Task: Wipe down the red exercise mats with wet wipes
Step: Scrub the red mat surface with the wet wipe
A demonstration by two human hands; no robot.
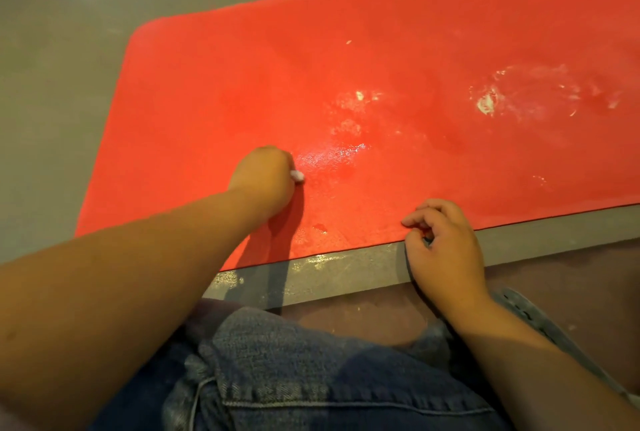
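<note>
Wet wipe (298, 175) pressing on red mat (381, 50) lying on grey floor (52, 84).
Left hand (266, 174) is gripping the balled wipe in a fist — right hand (443, 250) is resting at the mat's near edge, fingers loosely curled, holding nothing.

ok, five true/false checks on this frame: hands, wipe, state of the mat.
1. The left hand grips a white wipe against the red mat. True.
2. The right hand is wiping the middle of the mat with a second wipe. False: it rests at the mat's near edge with curled fingers, and no wipe shows in it.
3. White smudges show on the right part of the mat. True.
4. The mat is rolled up. False: it lies flat on the grey floor.
5. A wet glossy patch lies just right of the left hand. True.
</note>
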